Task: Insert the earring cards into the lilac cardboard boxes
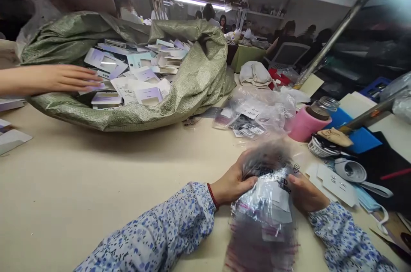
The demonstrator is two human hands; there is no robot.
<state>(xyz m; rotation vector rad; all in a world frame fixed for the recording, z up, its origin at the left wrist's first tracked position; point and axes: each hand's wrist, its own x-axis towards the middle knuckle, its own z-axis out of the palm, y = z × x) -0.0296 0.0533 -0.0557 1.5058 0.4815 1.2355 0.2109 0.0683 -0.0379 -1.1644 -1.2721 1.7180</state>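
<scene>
Between my two hands is a clear printed plastic bag, blurred by motion. White labels and dark, reddish-edged contents show through it. My left hand grips its left side, thumb on top. On the opposite side my right hand presses its thumb on the film, with the fingers hidden behind. Just beyond my hands lies a heap of clear plastic bags with barcode labels and dark tags.
A green woven sack full of small cardboard boxes stands at the back left, with a co-worker's hand reaching in. To the right are a pink roll, a glass jar, white cards and a slanted metal post.
</scene>
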